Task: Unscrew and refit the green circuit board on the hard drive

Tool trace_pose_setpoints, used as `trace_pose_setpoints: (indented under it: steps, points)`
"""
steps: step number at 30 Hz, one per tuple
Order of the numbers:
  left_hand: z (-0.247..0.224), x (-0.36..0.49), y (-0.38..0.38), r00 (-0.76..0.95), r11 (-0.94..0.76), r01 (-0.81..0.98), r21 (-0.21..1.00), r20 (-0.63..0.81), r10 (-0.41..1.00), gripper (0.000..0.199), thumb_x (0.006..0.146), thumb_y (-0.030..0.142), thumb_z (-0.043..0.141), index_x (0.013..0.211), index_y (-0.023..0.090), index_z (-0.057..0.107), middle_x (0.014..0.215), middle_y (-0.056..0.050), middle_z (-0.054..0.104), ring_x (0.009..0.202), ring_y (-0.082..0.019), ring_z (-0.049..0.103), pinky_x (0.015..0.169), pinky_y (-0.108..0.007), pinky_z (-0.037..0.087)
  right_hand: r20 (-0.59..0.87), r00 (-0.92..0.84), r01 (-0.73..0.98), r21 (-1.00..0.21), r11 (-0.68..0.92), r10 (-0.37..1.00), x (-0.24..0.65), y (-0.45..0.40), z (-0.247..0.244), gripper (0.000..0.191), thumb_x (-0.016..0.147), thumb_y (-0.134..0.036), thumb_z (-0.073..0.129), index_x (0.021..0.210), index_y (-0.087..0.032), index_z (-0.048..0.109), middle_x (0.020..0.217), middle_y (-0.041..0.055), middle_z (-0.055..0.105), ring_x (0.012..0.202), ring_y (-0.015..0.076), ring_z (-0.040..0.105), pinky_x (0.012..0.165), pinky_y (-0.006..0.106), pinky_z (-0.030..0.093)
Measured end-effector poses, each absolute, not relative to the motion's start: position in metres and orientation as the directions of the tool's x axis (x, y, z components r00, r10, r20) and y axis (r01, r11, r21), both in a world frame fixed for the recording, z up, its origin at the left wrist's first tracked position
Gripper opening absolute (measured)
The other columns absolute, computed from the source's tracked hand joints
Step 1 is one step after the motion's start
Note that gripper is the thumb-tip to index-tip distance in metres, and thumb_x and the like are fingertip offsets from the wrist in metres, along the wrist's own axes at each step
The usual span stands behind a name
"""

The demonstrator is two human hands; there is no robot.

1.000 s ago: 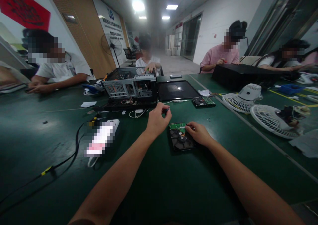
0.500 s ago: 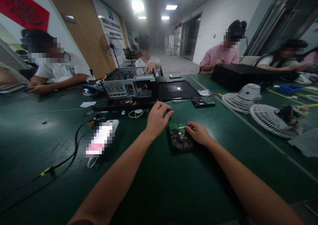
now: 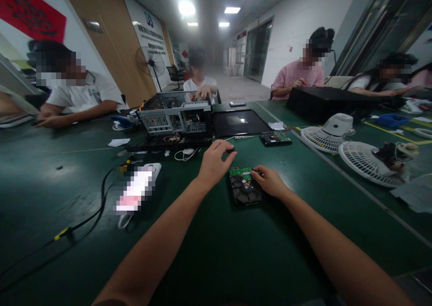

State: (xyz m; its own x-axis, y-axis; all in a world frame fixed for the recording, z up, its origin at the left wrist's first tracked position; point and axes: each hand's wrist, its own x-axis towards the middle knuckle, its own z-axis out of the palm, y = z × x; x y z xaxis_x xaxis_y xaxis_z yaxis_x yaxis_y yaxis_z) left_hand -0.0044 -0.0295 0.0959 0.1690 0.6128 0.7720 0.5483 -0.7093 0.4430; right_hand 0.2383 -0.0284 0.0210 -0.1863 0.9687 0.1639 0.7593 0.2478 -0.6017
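A hard drive (image 3: 243,191) lies on the green table with its green circuit board at the far end. My right hand (image 3: 270,181) rests against its right side, thumb and forefinger pinched together over the board's edge. Something small and dark shows at those fingertips, too little to name. Above and left of the drive, my left hand (image 3: 214,162) is raised with curled fingers. A small dark piece (image 3: 231,150) appears between its thumb and forefinger; its kind is unclear.
An open computer case (image 3: 175,119) stands ahead, beside a black panel (image 3: 241,122). Another hard drive (image 3: 276,138) lies beyond my hands. White fan parts (image 3: 366,162) sit at right; a phone (image 3: 137,189) and black cable (image 3: 101,207) are left. Several people sit around the table.
The left thumb and fingertips have shifted slightly, and a dark piece now shows between them. My right hand and the hard drive stay in place.
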Motion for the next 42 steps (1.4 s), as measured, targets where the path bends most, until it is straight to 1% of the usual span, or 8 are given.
trace_pose_setpoints:
  steps: [7, 11, 14, 20, 25, 32, 37, 42]
  points:
    - [0.0953, -0.0051, -0.0288, 0.137, -0.672, 0.555, 0.489, 0.744, 0.654, 0.017, 0.087, 0.025, 0.076, 0.1, 0.022, 0.066, 0.107, -0.004, 0.074, 0.096, -0.021, 0.07, 0.088, -0.04, 0.059, 0.164, -0.174, 0.766, -0.597, 0.238, 0.971, 0.2378, -0.0298, 0.0225, 0.025, 0.095, -0.043, 0.056, 0.1, -0.023, 0.07, 0.087, 0.0039, 0.076, 0.078, 0.0192, 0.069, 0.069, 0.028, 0.046]
    - [0.0957, -0.0047, -0.0299, 0.111, -0.659, 0.538, 0.526, 0.73, 0.674, 0.014, 0.088, 0.026, 0.075, 0.094, 0.022, 0.063, 0.103, -0.004, 0.073, 0.092, -0.019, 0.07, 0.081, -0.036, 0.06, 0.159, -0.184, 0.761, -0.601, 0.243, 0.97, 0.2383, -0.0289, 0.0215, 0.026, 0.095, -0.043, 0.056, 0.101, -0.023, 0.07, 0.089, 0.0046, 0.076, 0.08, 0.0197, 0.069, 0.069, 0.028, 0.047]
    - [0.0955, -0.004, -0.0301, 0.108, -0.656, 0.533, 0.535, 0.725, 0.68, 0.021, 0.085, 0.028, 0.078, 0.092, 0.021, 0.06, 0.103, -0.004, 0.07, 0.095, -0.019, 0.068, 0.078, -0.033, 0.06, 0.158, -0.186, 0.763, -0.599, 0.244, 0.97, 0.2387, -0.0282, 0.0206, 0.026, 0.095, -0.043, 0.055, 0.101, -0.023, 0.07, 0.09, 0.0048, 0.076, 0.08, 0.0198, 0.069, 0.07, 0.028, 0.047]
    - [0.0962, -0.0042, -0.0295, 0.14, -0.683, 0.539, 0.493, 0.747, 0.65, 0.011, 0.089, 0.017, 0.069, 0.096, 0.02, 0.06, 0.105, -0.005, 0.067, 0.097, -0.019, 0.066, 0.081, -0.034, 0.059, 0.162, -0.194, 0.771, -0.584, 0.252, 0.968, 0.2393, -0.0272, 0.0194, 0.028, 0.096, -0.044, 0.054, 0.101, -0.022, 0.07, 0.088, 0.0046, 0.075, 0.078, 0.0191, 0.068, 0.069, 0.028, 0.046]
    - [0.1, -0.0045, -0.0322, 0.187, -0.694, 0.571, 0.438, 0.754, 0.629, 0.019, 0.087, 0.007, 0.062, 0.1, 0.021, 0.063, 0.106, -0.006, 0.066, 0.099, -0.02, 0.064, 0.084, -0.036, 0.057, 0.17, -0.2, 0.769, -0.584, 0.262, 0.965, 0.2395, -0.0271, 0.0191, 0.028, 0.096, -0.045, 0.054, 0.1, -0.023, 0.07, 0.088, 0.0043, 0.075, 0.078, 0.0191, 0.068, 0.068, 0.027, 0.045]
    - [0.1013, -0.0039, -0.034, 0.156, -0.661, 0.607, 0.441, 0.749, 0.644, 0.018, 0.088, 0.01, 0.064, 0.102, 0.022, 0.065, 0.102, -0.005, 0.062, 0.087, -0.018, 0.062, 0.078, -0.033, 0.055, 0.169, -0.2, 0.762, -0.593, 0.262, 0.965, 0.2404, -0.0278, 0.0203, 0.026, 0.095, -0.044, 0.055, 0.101, -0.024, 0.07, 0.088, 0.0033, 0.075, 0.078, 0.0185, 0.068, 0.07, 0.027, 0.046]
    - [0.1005, -0.0042, -0.0331, 0.143, -0.66, 0.588, 0.468, 0.743, 0.654, 0.011, 0.089, 0.021, 0.07, 0.099, 0.021, 0.065, 0.101, -0.005, 0.061, 0.084, -0.017, 0.061, 0.069, -0.029, 0.053, 0.16, -0.203, 0.766, -0.588, 0.259, 0.966, 0.2408, -0.0276, 0.0213, 0.027, 0.095, -0.044, 0.054, 0.101, -0.023, 0.07, 0.087, 0.0036, 0.075, 0.077, 0.0188, 0.067, 0.069, 0.028, 0.046]
    - [0.1, -0.0035, -0.0345, 0.134, -0.663, 0.596, 0.454, 0.758, 0.639, 0.009, 0.091, 0.017, 0.066, 0.099, 0.021, 0.068, 0.101, -0.005, 0.061, 0.086, -0.017, 0.061, 0.074, -0.03, 0.054, 0.163, -0.206, 0.758, -0.597, 0.263, 0.965, 0.2405, -0.0275, 0.0209, 0.028, 0.095, -0.045, 0.054, 0.101, -0.023, 0.07, 0.087, 0.0041, 0.074, 0.078, 0.0192, 0.067, 0.069, 0.028, 0.046]
